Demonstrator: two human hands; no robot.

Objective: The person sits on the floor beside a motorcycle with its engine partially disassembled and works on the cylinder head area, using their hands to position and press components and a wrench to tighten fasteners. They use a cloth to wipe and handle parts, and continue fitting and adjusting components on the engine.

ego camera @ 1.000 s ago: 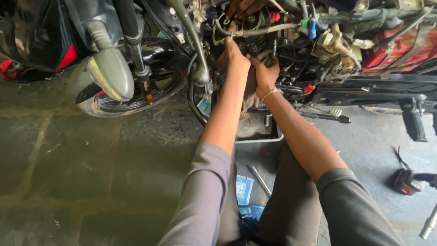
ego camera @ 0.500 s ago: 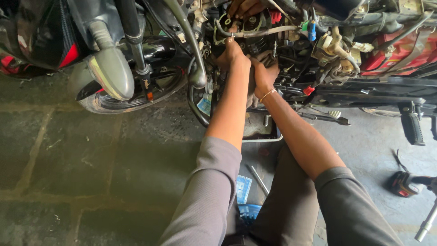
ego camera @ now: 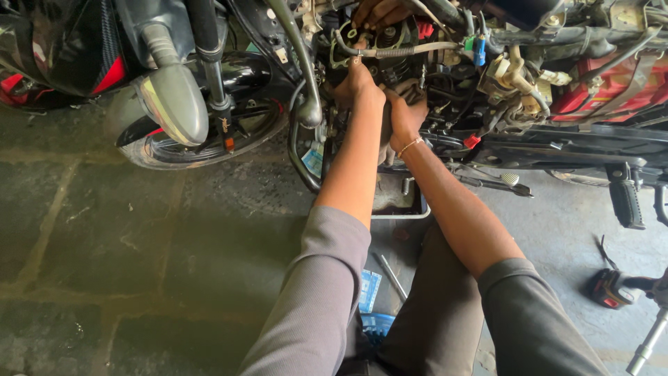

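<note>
Both grips sit close together, deep in the motorcycle engine (ego camera: 390,66). The left hand (ego camera: 356,85) is higher and further in, its fingers curled round a part just under the ribbed hose (ego camera: 403,50) that runs left to right above it. The right hand (ego camera: 406,115) lies just beside and below, closed against the engine casing, though shadow hides what it holds. A drain tray (ego camera: 400,202) sits on the floor under both forearms. Another person's hand (ego camera: 379,10) reaches in from above.
</note>
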